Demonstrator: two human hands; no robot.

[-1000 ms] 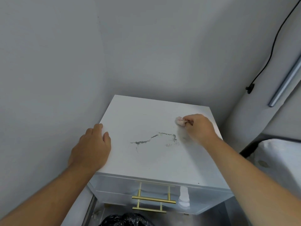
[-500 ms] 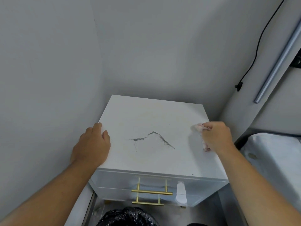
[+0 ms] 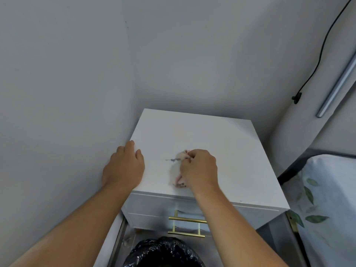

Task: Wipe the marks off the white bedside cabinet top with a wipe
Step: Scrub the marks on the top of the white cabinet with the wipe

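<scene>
the right hand (image 3: 198,168) is squeezing the crumpled pinkish wipe (image 3: 181,170) beside the short grey mark (image 3: 172,160) on the white cabinet top (image 3: 221,143), the left hand (image 3: 124,166) is lying flat with loose fingers, and rubbing could be smearing it.

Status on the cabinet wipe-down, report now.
Left hand flat on cabinet top, left edge. Right hand shut on wipe, mid-surface. Short grey mark remains beside wipe. Nothing in the way.
</scene>
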